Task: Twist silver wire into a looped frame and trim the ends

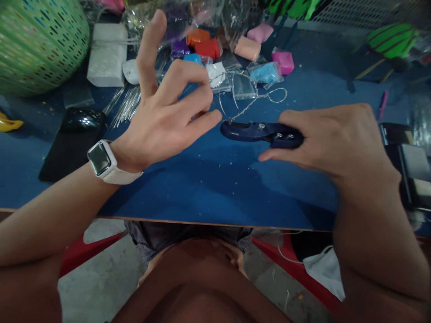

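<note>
Pliers (261, 133), dark blue, lie low over the blue surface (208, 184), clamped in the right hand (336, 139), their nose meeting a thin wire (256, 99) that loops away beyond them. Left of the pliers, the left hand (168, 112) hovers with fingers spread, holding nothing visible. Wire shaping seems underway; steadying that wire likely comes next.

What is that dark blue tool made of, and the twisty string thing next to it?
The tool in the right hand looks like dark blue plastic or coated metal, smooth, with shiny metal rivets. The twisty wire looks like thin bare metal: silvery, glinting, keeping its loops.
</note>
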Action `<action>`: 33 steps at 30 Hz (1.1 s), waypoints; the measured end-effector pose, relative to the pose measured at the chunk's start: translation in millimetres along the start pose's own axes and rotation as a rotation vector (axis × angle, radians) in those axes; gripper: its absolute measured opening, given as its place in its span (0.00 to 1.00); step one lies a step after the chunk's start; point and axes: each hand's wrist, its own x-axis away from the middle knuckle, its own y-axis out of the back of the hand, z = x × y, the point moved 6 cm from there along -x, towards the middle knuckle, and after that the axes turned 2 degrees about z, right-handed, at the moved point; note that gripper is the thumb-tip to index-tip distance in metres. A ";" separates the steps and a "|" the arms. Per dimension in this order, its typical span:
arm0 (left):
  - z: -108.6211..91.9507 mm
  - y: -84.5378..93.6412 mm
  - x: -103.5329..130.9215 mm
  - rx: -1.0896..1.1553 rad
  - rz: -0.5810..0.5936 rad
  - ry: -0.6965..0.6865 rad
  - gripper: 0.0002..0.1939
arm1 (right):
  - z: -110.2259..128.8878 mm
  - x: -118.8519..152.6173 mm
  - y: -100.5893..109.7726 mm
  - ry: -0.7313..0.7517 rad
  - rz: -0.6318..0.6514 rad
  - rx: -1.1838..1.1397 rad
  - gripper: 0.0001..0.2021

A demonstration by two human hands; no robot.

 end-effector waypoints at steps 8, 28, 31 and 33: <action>-6.1 -8.2 -4.2 0.223 0.009 0.136 0.01 | 5.1 -10.5 -22.8 -0.008 0.237 -0.738 0.46; -12.1 2.6 -12.2 0.169 -0.019 0.200 0.03 | 36.1 9.0 -65.0 -0.167 0.920 -1.677 0.48; -12.8 5.5 -12.7 0.189 -0.051 0.262 0.05 | 43.3 9.9 -62.5 -0.130 0.949 -1.746 0.46; -12.7 6.0 -13.7 0.237 -0.062 0.312 0.08 | 47.3 11.6 -63.6 -0.136 0.986 -1.787 0.44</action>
